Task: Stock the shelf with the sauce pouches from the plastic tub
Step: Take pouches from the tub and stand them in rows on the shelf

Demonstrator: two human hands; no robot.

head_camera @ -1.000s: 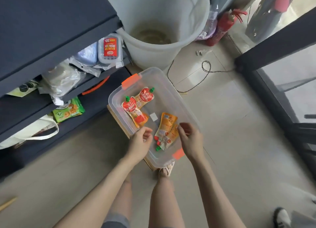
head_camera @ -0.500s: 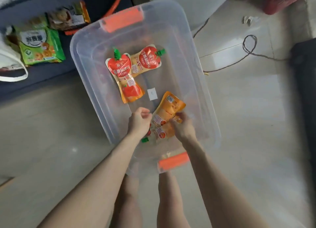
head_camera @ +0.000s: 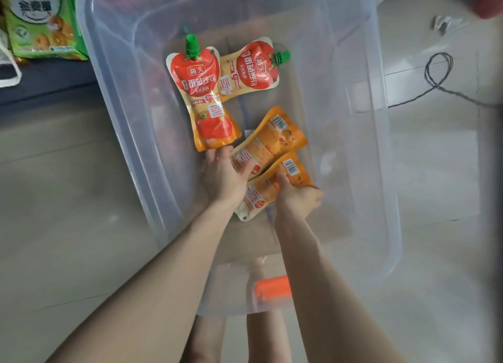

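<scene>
A clear plastic tub (head_camera: 130, 112) with an orange latch sits on the floor below me. Inside lie two red tomato sauce pouches with green caps, one upright (head_camera: 202, 95) and one turned sideways (head_camera: 253, 68). Two orange pouches lie back side up, with barcodes showing. My left hand (head_camera: 223, 177) is closed on the lower end of the upper orange pouch (head_camera: 269, 142). The lower orange pouch (head_camera: 275, 185) is gripped at its middle by my right hand (head_camera: 296, 196). Both hands are inside the tub.
The dark bottom shelf (head_camera: 40, 90) runs along the upper left, carrying a green biscuit packet (head_camera: 40, 22) and a white bag handle (head_camera: 11, 68). A black cable (head_camera: 438, 74) loops on the tiled floor at the right. My legs show below the tub.
The view has dropped much closer to the tub. Both hands went from the near rim down into the tub and closed on the two orange pouches.
</scene>
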